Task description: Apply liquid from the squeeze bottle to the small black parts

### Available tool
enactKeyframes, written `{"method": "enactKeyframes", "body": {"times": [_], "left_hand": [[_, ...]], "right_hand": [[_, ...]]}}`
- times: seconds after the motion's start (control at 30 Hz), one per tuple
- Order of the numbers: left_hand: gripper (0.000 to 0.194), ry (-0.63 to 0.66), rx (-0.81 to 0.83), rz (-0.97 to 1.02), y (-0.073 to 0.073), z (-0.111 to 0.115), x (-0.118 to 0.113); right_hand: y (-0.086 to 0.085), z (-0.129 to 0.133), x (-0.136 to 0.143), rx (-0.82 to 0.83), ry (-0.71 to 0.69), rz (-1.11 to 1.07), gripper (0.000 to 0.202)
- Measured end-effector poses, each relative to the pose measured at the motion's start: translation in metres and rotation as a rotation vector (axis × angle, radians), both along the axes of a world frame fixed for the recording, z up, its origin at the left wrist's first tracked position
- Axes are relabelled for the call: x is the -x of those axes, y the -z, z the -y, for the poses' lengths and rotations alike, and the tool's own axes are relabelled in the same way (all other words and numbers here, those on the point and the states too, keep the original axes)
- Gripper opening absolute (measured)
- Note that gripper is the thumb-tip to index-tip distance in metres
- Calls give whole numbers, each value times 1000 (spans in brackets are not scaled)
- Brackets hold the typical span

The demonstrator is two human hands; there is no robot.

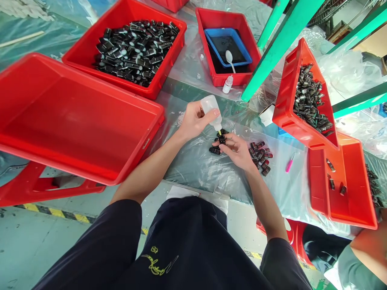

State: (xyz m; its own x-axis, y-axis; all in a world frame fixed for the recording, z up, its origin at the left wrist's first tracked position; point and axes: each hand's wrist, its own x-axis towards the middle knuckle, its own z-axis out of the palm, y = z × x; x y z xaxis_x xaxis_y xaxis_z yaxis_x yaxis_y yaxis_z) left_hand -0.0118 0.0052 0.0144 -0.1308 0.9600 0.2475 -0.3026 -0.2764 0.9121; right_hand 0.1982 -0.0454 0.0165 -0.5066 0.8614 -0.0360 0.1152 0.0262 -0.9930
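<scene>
My left hand (193,119) is wrapped round a translucent squeeze bottle (211,108), tipped so its narrow yellowish nozzle points down. The nozzle tip is right at a small glossy black part (222,139), which my right hand (237,150) pinches between thumb and fingers. Whether the tip touches the part I cannot tell. Beneath and left of my right fingers lie a few more black parts (214,150). Close to the right of that hand is a loose pile of dark parts (260,156), some with reddish faces.
Red trays of dark parts stand at back left (169,76) and right (284,108). A red tray (75,121) lies left. Further back are a spoon (229,56) in a blue tray and a small bottle (227,84). A green post (266,56) rises nearby. A pink tool (289,165) lies right.
</scene>
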Motion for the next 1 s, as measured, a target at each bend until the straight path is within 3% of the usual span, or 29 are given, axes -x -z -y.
{"method": "enactKeyframes", "body": {"times": [0.2, 0.43, 0.63, 0.8, 1.0], "left_hand": [[38, 44, 26, 65, -2, 0, 1], [43, 138, -21, -19, -12, 4, 0], [41, 93, 31, 54, -6, 2, 1], [47, 114, -61, -60, -10, 4, 0], [55, 55, -92, -118, -14, 7, -3]], "right_hand": [[2, -1, -1, -2, -5, 0, 45], [1, -1, -1, -4, -11, 4, 45], [1, 0, -1, -9, -7, 11, 44], [2, -1, -1, -18, -6, -10, 46], [7, -4, -2, -79, 48, -76, 50]]}}
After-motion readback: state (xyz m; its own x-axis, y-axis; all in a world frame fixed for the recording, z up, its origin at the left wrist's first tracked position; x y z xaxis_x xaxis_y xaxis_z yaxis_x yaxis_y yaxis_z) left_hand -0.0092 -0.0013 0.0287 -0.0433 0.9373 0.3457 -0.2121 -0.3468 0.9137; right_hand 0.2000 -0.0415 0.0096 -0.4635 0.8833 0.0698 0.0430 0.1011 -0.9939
